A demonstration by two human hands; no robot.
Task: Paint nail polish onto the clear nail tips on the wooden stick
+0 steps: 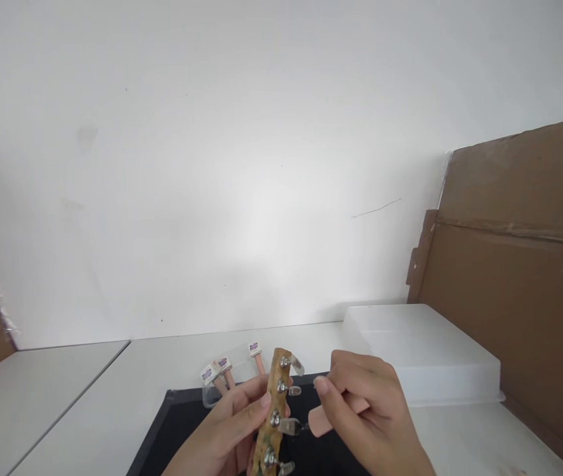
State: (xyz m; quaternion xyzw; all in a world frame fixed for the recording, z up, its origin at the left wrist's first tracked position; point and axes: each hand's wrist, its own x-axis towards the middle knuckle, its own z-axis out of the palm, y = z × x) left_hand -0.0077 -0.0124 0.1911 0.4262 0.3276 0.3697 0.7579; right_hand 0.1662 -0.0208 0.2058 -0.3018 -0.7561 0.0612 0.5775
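My left hand (235, 420) grips a wooden strip (264, 439) with mottled brown markings, held upright and slightly tilted. Several metal ball-shaped mounts line the strip, each carrying a clear nail tip (289, 426) that sticks out to the right. In my right hand (370, 403) is a pink-handled nail polish brush (319, 422), its dark end at or very close to one of the lower nail tips. Whether the bristles touch it I cannot tell. Behind my left hand lie several small bottles (208, 375) with pink caps and purple labels, some in a clear tray.
A black mat (176, 413) lies under my hands on the white table (83, 403). To the right stands a translucent white plastic box (420, 357). Brown cardboard (514, 264) walls off the right side, and a white wall (241, 198) rises behind.
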